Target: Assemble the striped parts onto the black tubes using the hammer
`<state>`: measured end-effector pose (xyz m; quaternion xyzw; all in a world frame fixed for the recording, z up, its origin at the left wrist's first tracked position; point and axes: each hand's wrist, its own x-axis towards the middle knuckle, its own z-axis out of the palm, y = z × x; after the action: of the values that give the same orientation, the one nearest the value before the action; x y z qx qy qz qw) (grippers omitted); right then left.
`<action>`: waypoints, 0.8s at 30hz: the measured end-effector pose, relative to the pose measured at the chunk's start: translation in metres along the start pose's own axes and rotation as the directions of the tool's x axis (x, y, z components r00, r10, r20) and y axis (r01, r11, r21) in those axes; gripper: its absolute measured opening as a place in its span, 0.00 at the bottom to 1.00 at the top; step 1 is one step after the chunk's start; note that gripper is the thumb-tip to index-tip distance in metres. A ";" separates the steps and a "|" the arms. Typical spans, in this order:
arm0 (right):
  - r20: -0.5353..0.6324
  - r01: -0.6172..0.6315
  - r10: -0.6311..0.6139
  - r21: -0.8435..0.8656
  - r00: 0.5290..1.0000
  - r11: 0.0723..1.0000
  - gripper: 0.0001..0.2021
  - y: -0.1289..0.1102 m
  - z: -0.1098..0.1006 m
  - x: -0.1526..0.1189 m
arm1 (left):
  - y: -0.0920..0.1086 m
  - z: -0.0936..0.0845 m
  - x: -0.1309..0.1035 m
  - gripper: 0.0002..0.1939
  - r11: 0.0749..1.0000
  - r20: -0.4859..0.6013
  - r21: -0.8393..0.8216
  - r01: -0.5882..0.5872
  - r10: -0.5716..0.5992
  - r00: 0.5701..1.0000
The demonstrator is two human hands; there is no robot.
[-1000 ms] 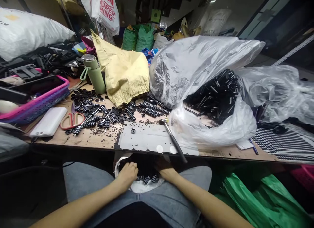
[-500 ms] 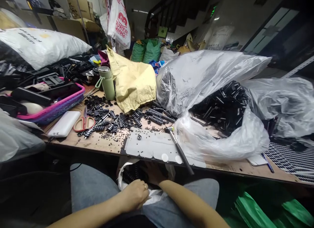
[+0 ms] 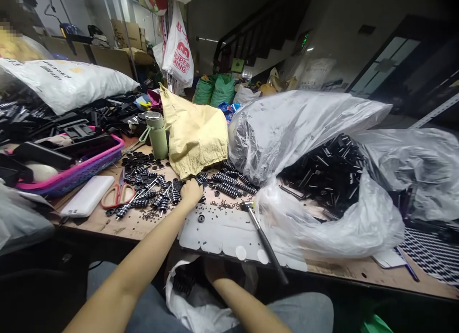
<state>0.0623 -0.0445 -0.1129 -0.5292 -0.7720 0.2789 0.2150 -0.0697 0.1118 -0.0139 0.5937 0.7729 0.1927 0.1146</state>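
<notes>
1. Nearest, the right hand (image 3: 215, 271) sits below the workbench's front edge, at the mouth of a white plastic bag (image 3: 193, 306) on the lap; its grip cannot be told in the shadow.
2. On the front edge lies a grey sheet (image 3: 222, 227), with a hammer (image 3: 263, 239) slanting across its right side.
3. Just beyond the sheet, the left hand (image 3: 191, 192) rests curled on black ribbed parts (image 3: 229, 184); whether it grips 1 cannot be told.
4. Left lie red-handled scissors (image 3: 116, 195) and a white phone (image 3: 86, 195).
5. Farther back stand a green flask (image 3: 158, 134) and a yellow bag (image 3: 195, 132).
</notes>
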 end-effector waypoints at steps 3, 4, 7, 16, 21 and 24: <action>0.159 0.015 0.012 -0.169 0.987 0.986 0.05 -0.007 -0.011 -0.029 | 0.001 0.011 -0.003 0.12 0.997 0.015 -0.032 -0.074 0.075 0.997; 0.184 0.040 -0.005 -0.184 0.983 0.982 0.01 -0.013 -0.020 -0.036 | 0.000 0.013 -0.010 0.13 0.993 0.016 -0.042 -0.108 0.108 0.994; 0.086 0.119 -0.104 -0.185 0.991 0.976 0.09 -0.031 -0.052 -0.030 | -0.009 0.016 -0.035 0.17 0.956 -0.068 -0.133 -0.261 0.254 0.965; -0.158 0.141 -0.186 -0.258 0.970 0.956 0.06 -0.042 -0.057 0.061 | -0.035 0.004 -0.073 0.16 0.752 -0.276 -0.560 -0.348 0.226 0.934; -0.246 0.072 -0.083 -0.053 0.966 0.996 0.10 -0.026 -0.074 0.053 | -0.037 0.001 -0.092 0.16 0.752 -0.255 -0.519 -0.406 0.318 0.913; -0.275 -0.013 0.103 0.311 0.956 0.950 0.08 -0.023 -0.091 0.050 | -0.030 0.007 -0.108 0.14 0.737 -0.139 -0.496 -0.459 0.454 0.880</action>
<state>0.0860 0.0140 -0.0277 -0.5473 -0.6638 0.3213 0.3958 -0.0640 0.0020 -0.0391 0.7110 0.5239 0.4170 0.2149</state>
